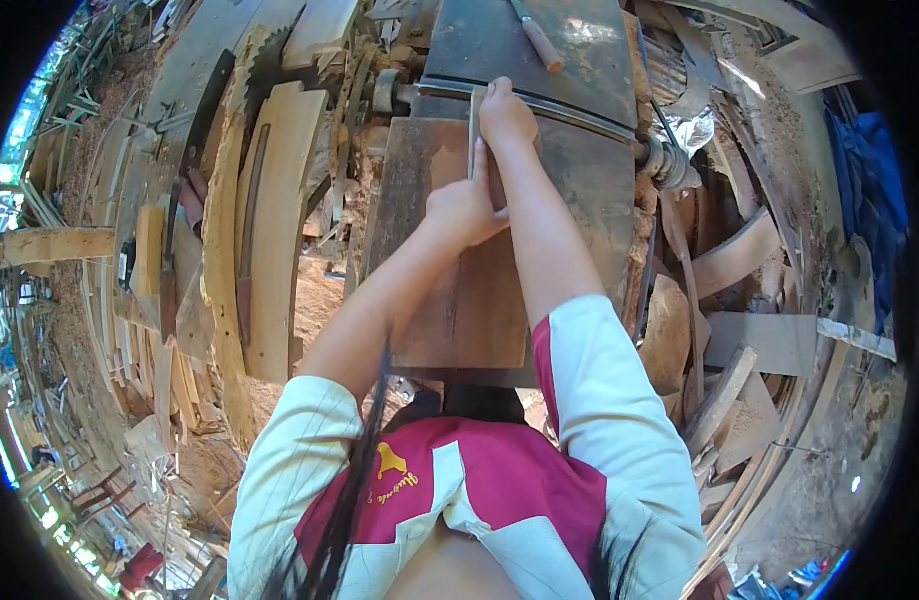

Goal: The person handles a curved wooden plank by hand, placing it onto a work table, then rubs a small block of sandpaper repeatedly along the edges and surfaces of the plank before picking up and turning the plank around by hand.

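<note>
Strip [475, 130]: wood, pale tan, narrow, straight-edged, squared at the visible upper end; lower end hidden by a hand. Located at upper centre of the frame, lengthwise up the picture, upper end near the slot [570, 115] that crosses the worktop [580, 190].

Right hand [508, 120]: just right of the strip's upper part, fingers curled and clamped on it. Left hand [462, 212]: at the strip's lower end, one finger laid along it, thumb out to the right; whether the other fingers clamp or merely rest, cannot tell.

Board [460, 320]: flat, reddish brown with darker patches, centre of the frame, below the hands. File [540, 42]: wooden handle, top centre, on the dark plate [480, 45]. Pulley [668, 165]: metal, right of the worktop. Plank [280, 230]: pale, left of centre. Offcuts [745, 255]: assorted, right side. Cloth [870, 190]: blue, far upper right.
</note>
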The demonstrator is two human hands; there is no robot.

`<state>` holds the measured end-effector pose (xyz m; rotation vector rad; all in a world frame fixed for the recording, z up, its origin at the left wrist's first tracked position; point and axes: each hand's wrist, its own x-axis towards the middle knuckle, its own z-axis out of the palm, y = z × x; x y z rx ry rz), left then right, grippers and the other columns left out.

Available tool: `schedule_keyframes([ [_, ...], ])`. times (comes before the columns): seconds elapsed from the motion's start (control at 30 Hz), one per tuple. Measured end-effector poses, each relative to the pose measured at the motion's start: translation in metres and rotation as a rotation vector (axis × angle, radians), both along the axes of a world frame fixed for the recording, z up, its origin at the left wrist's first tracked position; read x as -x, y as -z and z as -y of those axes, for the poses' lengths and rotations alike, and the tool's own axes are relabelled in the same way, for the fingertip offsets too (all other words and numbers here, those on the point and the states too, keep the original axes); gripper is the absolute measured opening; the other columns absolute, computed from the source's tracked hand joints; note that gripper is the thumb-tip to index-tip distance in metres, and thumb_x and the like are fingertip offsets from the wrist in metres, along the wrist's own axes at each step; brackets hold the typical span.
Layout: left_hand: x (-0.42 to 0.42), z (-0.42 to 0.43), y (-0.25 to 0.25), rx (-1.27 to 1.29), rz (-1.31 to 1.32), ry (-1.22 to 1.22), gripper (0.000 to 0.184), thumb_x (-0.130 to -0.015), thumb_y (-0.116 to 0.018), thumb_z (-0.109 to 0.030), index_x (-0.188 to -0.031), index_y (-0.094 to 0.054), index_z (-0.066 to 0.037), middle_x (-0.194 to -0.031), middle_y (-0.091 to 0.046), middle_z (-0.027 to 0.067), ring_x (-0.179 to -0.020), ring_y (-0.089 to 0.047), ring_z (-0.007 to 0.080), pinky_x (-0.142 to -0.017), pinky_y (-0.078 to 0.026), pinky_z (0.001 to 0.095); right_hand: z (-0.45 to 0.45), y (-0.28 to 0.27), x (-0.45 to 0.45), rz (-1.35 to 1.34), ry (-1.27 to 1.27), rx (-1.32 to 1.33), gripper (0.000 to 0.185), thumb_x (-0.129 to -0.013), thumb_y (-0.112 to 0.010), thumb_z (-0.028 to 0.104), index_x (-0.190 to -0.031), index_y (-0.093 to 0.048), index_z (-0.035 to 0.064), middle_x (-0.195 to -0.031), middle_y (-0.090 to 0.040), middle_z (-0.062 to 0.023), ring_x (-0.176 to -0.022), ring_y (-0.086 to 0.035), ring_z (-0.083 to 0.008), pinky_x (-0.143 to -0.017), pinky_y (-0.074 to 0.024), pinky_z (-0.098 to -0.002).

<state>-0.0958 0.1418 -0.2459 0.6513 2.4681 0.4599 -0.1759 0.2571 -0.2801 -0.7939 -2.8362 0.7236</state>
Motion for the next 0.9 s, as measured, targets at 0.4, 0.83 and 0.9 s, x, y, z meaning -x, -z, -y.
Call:
schedule_keyframes([
  [0.4, 0.015, -0.005, -0.011, 0.058, -0.035, -0.003, 0.101, -0.072, -0.052, -0.054, -0.137, 0.005, -0.002, -0.093, -0.062, 0.0181, -0.079, -0.063, 0.0296, -0.069, -0.049, 0.0383, -0.005, -0.005, 0.014, -0.062, 0.017, -0.001, 0.029, -0.091, -0.029, 0.030, -0.096, -0.047, 0.0068, -0.084, -0.062, -0.0191, -0.081, -0.060, -0.0363, -0.070, -0.0455, -0.0473],
  [0.83, -0.172, 0.106, -0.003, -0.021, -0.018, -0.019, 0.102, -0.070, -0.058, -0.043, -0.136, 0.008, -0.001, -0.077, -0.063, 0.0197, -0.066, -0.062, 0.0327, -0.057, -0.049, 0.0408, 0.103, 0.001, -0.171, -0.035, -0.037, 0.016, 0.024, -0.091, -0.031, 0.029, -0.094, -0.045, 0.0096, -0.077, -0.062, -0.0195, -0.072, -0.060, -0.0367, -0.062, -0.0464, -0.0484],
  [0.9, -0.200, 0.121, -0.002, -0.032, -0.014, -0.058, 0.103, -0.069, -0.059, -0.042, -0.136, 0.007, 0.000, -0.073, -0.062, 0.0207, -0.063, -0.062, 0.0332, -0.055, -0.049, 0.0418, 0.121, 0.002, -0.196, -0.031, -0.043, 0.016, 0.024, -0.091, -0.031, 0.029, -0.095, -0.044, 0.0100, -0.077, -0.062, -0.0195, -0.072, -0.060, -0.0369, -0.063, -0.0461, -0.0489],
])
